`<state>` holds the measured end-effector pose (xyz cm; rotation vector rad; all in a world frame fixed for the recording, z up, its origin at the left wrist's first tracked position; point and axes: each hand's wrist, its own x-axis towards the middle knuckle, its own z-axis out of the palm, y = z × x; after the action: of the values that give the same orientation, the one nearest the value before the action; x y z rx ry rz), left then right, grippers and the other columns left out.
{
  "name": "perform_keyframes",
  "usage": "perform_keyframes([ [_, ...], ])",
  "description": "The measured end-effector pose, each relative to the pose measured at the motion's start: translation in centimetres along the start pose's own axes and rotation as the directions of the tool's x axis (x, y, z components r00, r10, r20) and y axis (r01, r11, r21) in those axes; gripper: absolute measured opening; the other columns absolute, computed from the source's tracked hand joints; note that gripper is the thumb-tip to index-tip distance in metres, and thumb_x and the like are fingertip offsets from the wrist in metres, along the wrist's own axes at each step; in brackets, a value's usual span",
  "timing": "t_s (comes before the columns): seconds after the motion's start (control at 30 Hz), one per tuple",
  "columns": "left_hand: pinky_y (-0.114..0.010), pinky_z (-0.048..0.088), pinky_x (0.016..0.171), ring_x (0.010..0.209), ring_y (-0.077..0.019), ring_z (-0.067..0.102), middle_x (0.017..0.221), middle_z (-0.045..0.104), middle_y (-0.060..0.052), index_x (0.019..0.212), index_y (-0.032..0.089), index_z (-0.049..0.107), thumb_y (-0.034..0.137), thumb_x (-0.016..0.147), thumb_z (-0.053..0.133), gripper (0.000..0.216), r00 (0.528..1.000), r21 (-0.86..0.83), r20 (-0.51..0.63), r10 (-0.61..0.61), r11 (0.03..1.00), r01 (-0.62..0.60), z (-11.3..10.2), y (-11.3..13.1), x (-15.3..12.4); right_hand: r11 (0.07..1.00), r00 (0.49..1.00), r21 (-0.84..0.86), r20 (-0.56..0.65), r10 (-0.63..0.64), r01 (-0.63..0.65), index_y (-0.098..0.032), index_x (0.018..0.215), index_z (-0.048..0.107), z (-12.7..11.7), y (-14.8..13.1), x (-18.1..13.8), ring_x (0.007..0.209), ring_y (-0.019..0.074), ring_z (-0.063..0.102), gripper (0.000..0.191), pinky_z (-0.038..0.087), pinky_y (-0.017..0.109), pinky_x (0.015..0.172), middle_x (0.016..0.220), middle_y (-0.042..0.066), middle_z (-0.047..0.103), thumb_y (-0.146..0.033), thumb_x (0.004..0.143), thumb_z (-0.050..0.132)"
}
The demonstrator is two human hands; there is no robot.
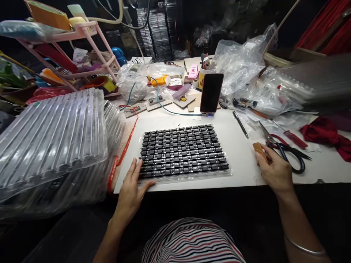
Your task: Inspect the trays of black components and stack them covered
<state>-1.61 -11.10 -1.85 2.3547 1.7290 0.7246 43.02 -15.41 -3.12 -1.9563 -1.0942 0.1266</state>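
Tray (183,153) of black parts, head view: centre of table (241,142), long axis 9-to-3. Left hand (131,186) nearer, flat and open, empty, fingertips touching tray's 7 o'clock corner. Right hand (274,170) apart at tray's 4 o'clock, pinching brown block (259,149); scissors (285,149) just beside.

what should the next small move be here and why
Probably carry the right hand with its tan block leftward to the tray of black parts. The left hand lies flat against the tray's near left corner, bracing it, while the block is pinched off to the side beside the scissors, apart from the tray.
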Motion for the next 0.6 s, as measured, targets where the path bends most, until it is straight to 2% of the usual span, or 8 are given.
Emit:
perform_keyframes([
  [0.1,-0.048,0.038,0.107,0.135,-0.0305,0.037,0.152,0.030,-0.013,0.147,0.026,0.025,0.054,0.084,0.054,0.075,1.000,0.001,0.004,-0.013,1.000,0.013,-0.1,0.3,0.1,0.959,0.985,-0.251,-0.076,-0.154,0.131,-0.018,0.121,0.061,-0.4,-0.5,0.0,0.078,0.0239,0.060,0.046,0.048,0.044,0.078,0.095,0.012,0.064,-0.046,0.086,0.051],
  [0.2,-0.049,0.037,0.107,0.135,-0.0306,0.036,0.151,0.030,-0.014,0.147,0.024,0.026,0.054,0.084,0.053,0.075,1.000,-0.007,0.006,-0.029,1.000,0.029,-0.2,0.5,0.1,0.890,0.935,-0.364,-0.114,-0.335,0.275,-0.015,0.119,0.062,-0.3,-2.0,-0.8,0.101,0.0306,0.057,0.042,0.043,0.047,0.087,0.110,0.017,0.060,-0.041,0.089,0.048],
  [0.23,-0.049,0.037,0.107,0.135,-0.0308,0.036,0.151,0.030,-0.014,0.147,0.023,0.027,0.055,0.084,0.053,0.075,0.999,-0.008,0.005,-0.035,0.999,0.035,-0.2,0.6,0.0,0.874,0.921,-0.356,-0.078,-0.382,0.332,-0.015,0.117,0.063,-0.2,-2.6,-1.3,0.104,0.0308,0.056,0.039,0.042,0.047,0.088,0.110,0.016,0.061,-0.039,0.090,0.048],
  [0.3,-0.049,0.037,0.107,0.135,-0.0310,0.036,0.151,0.031,-0.014,0.147,0.023,0.027,0.056,0.084,0.053,0.076,0.999,-0.007,0.000,-0.045,0.999,0.045,-0.3,0.7,0.0,0.845,0.882,-0.259,0.069,-0.467,0.468,-0.018,0.119,0.060,0.3,-3.6,-2.3,0.104,0.0282,0.056,0.036,0.041,0.045,0.088,0.108,0.013,0.062,-0.035,0.091,0.047],
  [0.4,-0.048,0.036,0.108,0.136,-0.0302,0.035,0.151,0.032,-0.013,0.147,0.025,0.026,0.056,0.083,0.054,0.076,0.999,-0.010,-0.009,-0.051,0.999,0.051,-0.2,0.8,0.0,0.794,0.778,-0.093,0.297,-0.553,0.600,-0.023,0.125,0.056,1.2,-4.7,-3.9,0.105,0.0253,0.056,0.037,0.040,0.043,0.088,0.117,0.010,0.060,-0.036,0.091,0.048],
  [0.47,-0.048,0.036,0.108,0.136,-0.0297,0.035,0.151,0.032,-0.012,0.147,0.026,0.026,0.056,0.083,0.054,0.076,0.998,-0.015,-0.016,-0.053,0.998,0.053,-0.2,0.8,-0.1,0.778,0.744,-0.060,0.346,-0.571,0.625,-0.026,0.126,0.055,1.6,-4.9,-4.6,0.109,0.0253,0.055,0.037,0.038,0.043,0.089,0.123,0.009,0.057,-0.037,0.091,0.049],
  [0.6,-0.047,0.035,0.109,0.136,-0.0295,0.035,0.152,0.030,-0.012,0.147,0.026,0.026,0.054,0.083,0.055,0.075,0.998,-0.024,-0.008,-0.060,0.998,0.060,-0.1,0.7,-0.1,0.775,0.740,-0.042,0.332,-0.585,0.631,-0.028,0.127,0.055,1.7,-4.9,-5.0,0.110,0.0251,0.054,0.036,0.038,0.043,0.089,0.124,0.009,0.056,-0.033,0.092,0.049],
])
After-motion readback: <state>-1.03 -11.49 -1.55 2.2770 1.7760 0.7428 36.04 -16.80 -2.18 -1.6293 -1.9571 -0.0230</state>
